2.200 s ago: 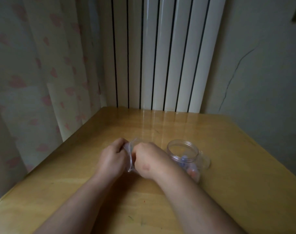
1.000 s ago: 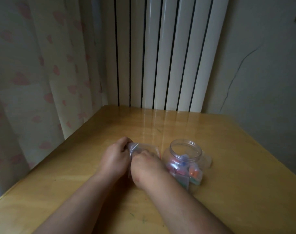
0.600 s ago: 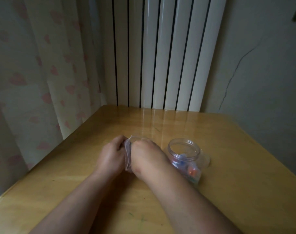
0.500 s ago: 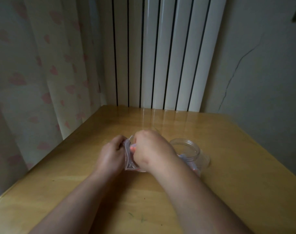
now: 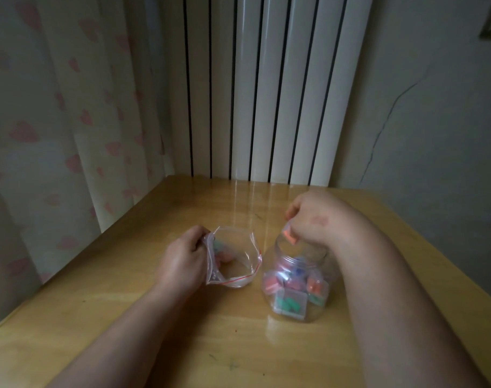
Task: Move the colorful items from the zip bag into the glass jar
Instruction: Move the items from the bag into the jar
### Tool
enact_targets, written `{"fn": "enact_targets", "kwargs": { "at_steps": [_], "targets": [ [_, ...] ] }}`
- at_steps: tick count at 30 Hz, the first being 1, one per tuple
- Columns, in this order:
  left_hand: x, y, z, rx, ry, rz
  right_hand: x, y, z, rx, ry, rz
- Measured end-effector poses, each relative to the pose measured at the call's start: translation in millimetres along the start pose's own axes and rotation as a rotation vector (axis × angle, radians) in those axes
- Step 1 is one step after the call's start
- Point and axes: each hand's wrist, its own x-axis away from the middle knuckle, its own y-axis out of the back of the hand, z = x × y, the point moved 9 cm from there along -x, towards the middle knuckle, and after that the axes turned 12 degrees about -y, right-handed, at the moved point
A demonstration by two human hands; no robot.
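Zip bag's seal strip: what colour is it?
Red, round the open mouth of the zip bag; head view shows it best.

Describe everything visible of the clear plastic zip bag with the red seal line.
The clear plastic zip bag is thin and see-through, with a red line along its zip. Its mouth gapes open toward the camera. The left hand grips its left edge. A greenish item shows faintly inside. It sits just left of the clear jar, over the wooden table; whether it touches either cannot be told.
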Motion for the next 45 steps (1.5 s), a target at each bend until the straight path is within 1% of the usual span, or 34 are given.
{"fn": "enact_targets", "kwargs": {
  "at_steps": [2, 4, 6, 8, 10, 12, 14, 16, 17, 20, 22, 28, 29, 31, 33, 34, 36, 38, 39, 42, 45],
  "targets": [
    [-0.7, -0.1, -0.9, 0.006, -0.006, -0.001, 1.6, -2.9, 1.5, 0.013, 0.002, 0.009],
    [-0.4, 0.3, 0.1, 0.015, 0.007, -0.005, 6.9, 3.9, 12.8, -0.008, 0.063, -0.076],
    [1.0, -1.9, 3.3, 0.091, 0.036, -0.004, 16.5, 6.2, 30.4, -0.082, 0.157, -0.131],
    [1.7, -3.0, 6.1, 0.141, 0.045, -0.005, 24.6, -4.9, 47.7, -0.136, 0.226, -0.072],
    [-0.6, -2.8, 8.0, 0.092, 0.029, -0.002, 27.9, -25.8, 62.6, -0.105, 0.254, 0.034],
    [-2.4, 0.3, 6.1, 0.05, 0.025, -0.02, 23.6, -46.8, 71.2, -0.047, 0.24, 0.102],
    [-2.4, 0.9, 5.2, 0.102, 0.048, -0.037, 19.0, -67.4, 73.9, 0.041, 0.199, 0.187],
    [-0.8, -1.6, 5.3, 0.204, 0.081, -0.021, 18.8, -83.7, 75.2, 0.083, 0.203, 0.239],
    [0.0, -3.5, 6.9, 0.248, 0.105, -0.006, 20.7, -90.6, 76.1, 0.08, 0.219, 0.252],
    [0.6, -7.2, 10.6, 0.334, 0.146, 0.008, 27.5, -102.4, 78.4, 0.077, 0.272, 0.218],
    [-0.4, -8.3, 12.7, 0.333, 0.146, 0.006, 28.5, -110.7, 81.2, 0.054, 0.283, 0.213],
    [-1.3, -8.3, 14.3, 0.315, 0.131, 0.002, 33.0, -127.6, 85.4, 0.048, 0.304, 0.312],
    [-0.8, -8.5, 13.1, 0.319, 0.132, 0.005, 33.5, -124.4, 87.5, 0.035, 0.309, 0.294],
    [-0.2, -8.4, 10.8, 0.306, 0.126, 0.015, 29.7, -125.5, 88.3, -0.025, 0.297, 0.325],
    [-0.1, -7.6, 7.0, 0.27, 0.102, 0.026, 34.8, -121.6, 94.2, 0.021, 0.381, 0.302],
    [-0.2, -7.8, 5.6, 0.253, 0.091, 0.03, 34.0, -125.7, 93.0, 0.021, 0.374, 0.315],
    [-0.8, -8.8, 5.2, 0.226, 0.082, 0.035, 30.3, -132.1, 88.5, -0.071, 0.3, 0.33],
    [-1.9, -8.5, 7.3, 0.2, 0.078, 0.03, 22.1, -133.2, 88.1, -0.051, 0.227, 0.234],
    [-2.6, -7.6, 7.6, 0.191, 0.074, 0.023, 20.3, -133.9, 87.9, -0.039, 0.223, 0.188],
    [-1.8, -5.8, 6.2, 0.184, 0.077, 0.016, 27.4, -134.9, 88.0, -0.076, 0.279, 0.199],
    [0.8, -8.5, 3.1, 0.187, 0.085, 0.043, 28.1, -136.2, 87.9, -0.041, 0.302, 0.203]
  ]
}}
